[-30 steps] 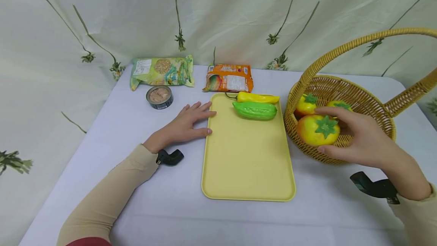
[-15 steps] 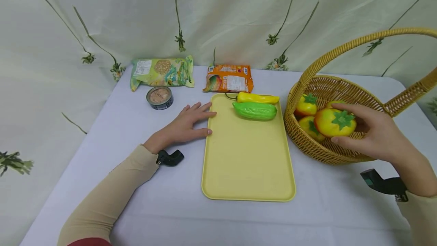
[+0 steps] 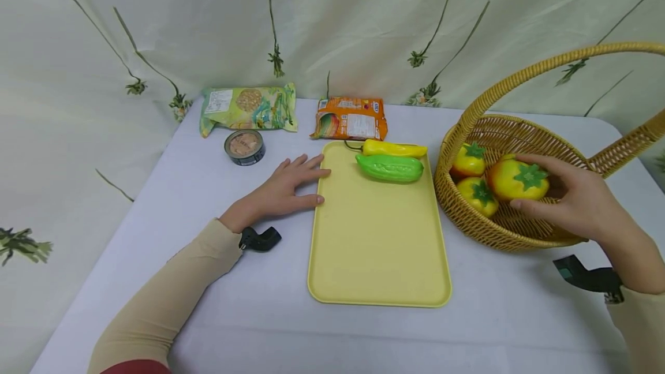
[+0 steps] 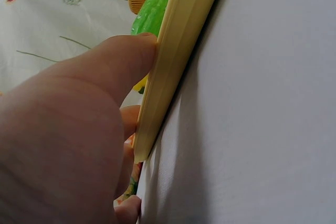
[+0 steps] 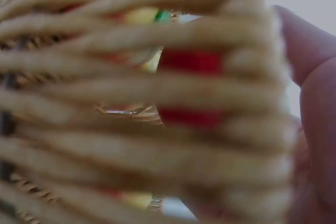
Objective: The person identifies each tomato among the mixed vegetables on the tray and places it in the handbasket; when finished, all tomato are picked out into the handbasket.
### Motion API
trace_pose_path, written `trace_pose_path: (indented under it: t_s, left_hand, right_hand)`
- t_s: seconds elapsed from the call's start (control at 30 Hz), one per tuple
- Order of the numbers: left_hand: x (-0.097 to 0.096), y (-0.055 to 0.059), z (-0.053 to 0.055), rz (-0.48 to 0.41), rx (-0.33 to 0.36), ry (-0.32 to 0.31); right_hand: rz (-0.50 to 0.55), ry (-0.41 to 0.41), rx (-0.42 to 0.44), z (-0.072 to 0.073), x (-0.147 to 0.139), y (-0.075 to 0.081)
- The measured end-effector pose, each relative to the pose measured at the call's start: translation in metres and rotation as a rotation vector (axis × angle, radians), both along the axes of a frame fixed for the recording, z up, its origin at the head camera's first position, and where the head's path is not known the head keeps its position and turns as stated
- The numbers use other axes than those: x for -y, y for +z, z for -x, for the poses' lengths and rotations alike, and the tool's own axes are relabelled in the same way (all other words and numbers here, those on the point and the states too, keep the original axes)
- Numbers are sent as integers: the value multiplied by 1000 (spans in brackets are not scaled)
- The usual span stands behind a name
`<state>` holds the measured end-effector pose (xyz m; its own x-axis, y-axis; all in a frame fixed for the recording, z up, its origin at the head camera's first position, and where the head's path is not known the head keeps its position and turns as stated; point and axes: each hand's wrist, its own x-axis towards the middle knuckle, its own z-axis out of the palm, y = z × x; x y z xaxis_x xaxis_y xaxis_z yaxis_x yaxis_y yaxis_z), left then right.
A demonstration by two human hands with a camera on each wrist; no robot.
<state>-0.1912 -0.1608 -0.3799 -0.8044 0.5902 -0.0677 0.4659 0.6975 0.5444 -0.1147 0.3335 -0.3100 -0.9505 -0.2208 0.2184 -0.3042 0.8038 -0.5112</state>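
My right hand (image 3: 582,195) grips a yellow-orange toy persimmon (image 3: 508,179) with a green star-shaped leaf, between thumb and fingers inside the wicker basket (image 3: 519,241). Beside it lie two more persimmons, one at the back left (image 3: 469,158) and one at the front left (image 3: 478,196); a bit of another shows behind. In the right wrist view, blurred wicker (image 5: 157,145) covers most of the work. My left hand (image 3: 283,189) lies with spread fingers, its thumb and forefinger touching the left rim of a yellow tray (image 3: 379,247). On that tray are a green cucumber (image 3: 389,168) and a yellow pepper (image 3: 395,149).
Behind the tray lies an orange snack packet (image 3: 350,119). Farther left are a green biscuit packet (image 3: 249,108) and a round flat can (image 3: 245,146). The basket's tall handle (image 3: 519,82) arches over its opening. A flowered curtain (image 3: 332,27) hangs behind the table.
My right hand has moved right within the basket with the persimmon, uncovering the front-left one. The left hand and the tray have stayed put.
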Motion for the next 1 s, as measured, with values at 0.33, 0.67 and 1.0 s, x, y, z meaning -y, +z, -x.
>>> trace_pose_path:
  t_s: [0.33, 0.67, 1.0]
  left_hand:
    - [0, 0, 1, 4, -20, -7]
    - [0, 0, 1, -1, -17, -7]
    - [-1, 1, 0, 3, 1, 2]
  right_hand:
    - [-40, -53, 84, 3, -4, -3]
    - [-59, -66, 131, 9, -5, -8]
    - [-59, -68, 138, 11, -4, -12]
